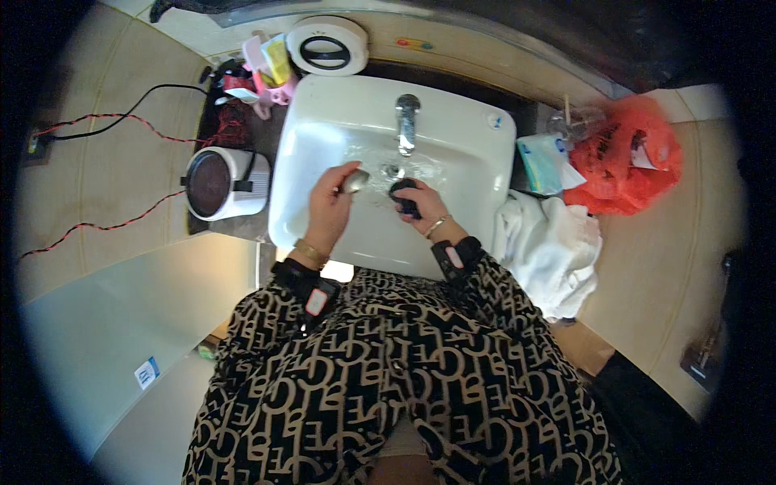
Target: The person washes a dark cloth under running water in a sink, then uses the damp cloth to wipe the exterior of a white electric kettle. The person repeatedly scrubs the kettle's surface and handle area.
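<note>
Both of my hands are over a white washbasin (380,234), below its chrome faucet (406,121). Closed around a small, round, silvery object (356,181) is my left hand (330,206); the object looks like a shallow lid or cup, but its exact kind is unclear. My right hand (427,208) grips a small black object (403,197), partly covered by the fingers, so I cannot tell what it is. The two objects are apart, one on each side below the drain (394,171). Water glints around the drain.
Left of the basin stands a white cylindrical appliance (229,184) with cords nearby. Behind it are a pink holder (271,77) and a round white device (327,46). On the right lie a tissue pack (543,166), a red plastic bag (626,162) and a white cloth (550,250).
</note>
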Available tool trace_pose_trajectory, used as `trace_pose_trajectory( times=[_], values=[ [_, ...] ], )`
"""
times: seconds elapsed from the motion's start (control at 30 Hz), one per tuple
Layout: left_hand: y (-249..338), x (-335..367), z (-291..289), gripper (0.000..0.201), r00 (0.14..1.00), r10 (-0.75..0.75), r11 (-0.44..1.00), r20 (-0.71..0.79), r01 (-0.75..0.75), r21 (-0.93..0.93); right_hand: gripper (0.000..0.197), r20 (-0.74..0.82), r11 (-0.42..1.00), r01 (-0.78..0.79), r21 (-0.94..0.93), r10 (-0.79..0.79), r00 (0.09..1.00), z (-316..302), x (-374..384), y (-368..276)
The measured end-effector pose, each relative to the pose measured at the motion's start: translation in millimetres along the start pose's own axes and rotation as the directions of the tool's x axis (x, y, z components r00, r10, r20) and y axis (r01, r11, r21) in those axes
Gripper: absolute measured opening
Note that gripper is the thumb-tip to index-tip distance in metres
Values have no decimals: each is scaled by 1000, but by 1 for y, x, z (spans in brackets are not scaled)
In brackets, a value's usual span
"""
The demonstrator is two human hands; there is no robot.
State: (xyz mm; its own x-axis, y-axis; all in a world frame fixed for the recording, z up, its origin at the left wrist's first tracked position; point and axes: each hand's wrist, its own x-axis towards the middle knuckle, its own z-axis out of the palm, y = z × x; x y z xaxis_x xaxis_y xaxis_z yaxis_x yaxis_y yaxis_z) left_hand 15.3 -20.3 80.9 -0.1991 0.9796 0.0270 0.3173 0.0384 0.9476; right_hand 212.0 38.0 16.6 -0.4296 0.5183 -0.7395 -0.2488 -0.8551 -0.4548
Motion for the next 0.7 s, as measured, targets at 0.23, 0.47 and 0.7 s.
trace_pose_trajectory(
  times=[0.23,0.47,0.7],
  values=[
    [-5,-17,4,40,991,-127,989,49,131,-75,31,-189,977,88,-193,-125,974,21,-20,-7],
    [-4,-27,-3,43,971,-221,972,87,226,-55,16,-200,958,124,-258,-179,963,16,-9,4],
    [2,-47,-17,43,909,-408,907,85,415,-77,14,-35,984,67,-167,-74,997,1,0,2]
  ],
)
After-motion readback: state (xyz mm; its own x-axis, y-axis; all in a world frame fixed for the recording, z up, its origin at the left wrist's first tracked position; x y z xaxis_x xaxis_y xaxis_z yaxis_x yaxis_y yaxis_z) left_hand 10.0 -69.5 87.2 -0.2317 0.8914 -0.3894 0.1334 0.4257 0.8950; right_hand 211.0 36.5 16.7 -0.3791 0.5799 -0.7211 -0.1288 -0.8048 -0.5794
